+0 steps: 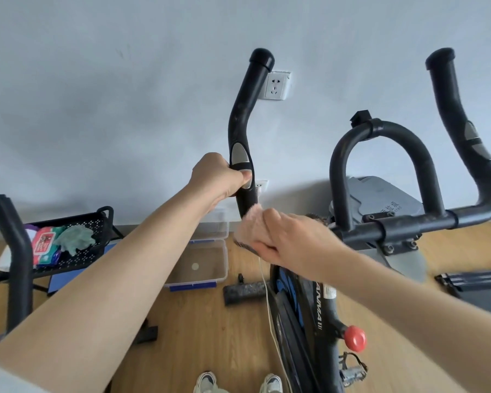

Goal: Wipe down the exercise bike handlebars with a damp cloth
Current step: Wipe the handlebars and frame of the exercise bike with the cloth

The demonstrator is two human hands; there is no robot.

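Mostly blk handlebars point(240, 117), fuzzy pink cloth point(251, 222)

Head-worn view, facing forward-down, near hands point(255, 211)

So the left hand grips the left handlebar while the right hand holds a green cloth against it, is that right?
Not quite: the cloth in the right hand is pale pink, not green. The head view shows the left hand gripping the left handlebar while the right hand holds the pink cloth against it. A green cloth lies in the rack instead.
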